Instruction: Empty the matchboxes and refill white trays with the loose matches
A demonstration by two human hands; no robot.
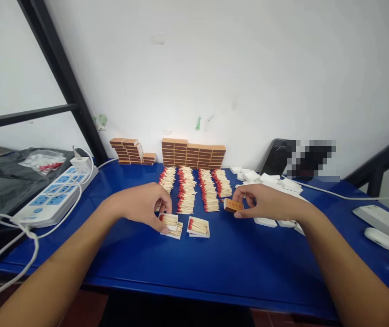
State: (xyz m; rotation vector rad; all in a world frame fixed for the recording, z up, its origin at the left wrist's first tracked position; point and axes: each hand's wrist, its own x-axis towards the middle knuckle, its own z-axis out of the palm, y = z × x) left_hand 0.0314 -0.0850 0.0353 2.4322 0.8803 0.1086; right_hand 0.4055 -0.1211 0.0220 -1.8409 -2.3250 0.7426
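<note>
My left hand pinches a small white matchbox tray with red-tipped matches in it. This tray is over another filled tray, partly covering it; whether the two touch is unclear. Just to the right, more filled trays are stacked on the blue table. Between thumb and fingers my right hand grips an orange-and-brown matchbox, its whitish end turned left. Loose matches lie in several columns beyond my hands, red heads to the left. A heap of white trays spreads behind and under my right hand.
Against the wall stand stacked matchboxes, with a smaller stack to the left. A white power strip with cables lies at the left edge. A dark phone leans at the back right; a white earbud case sits far right.
</note>
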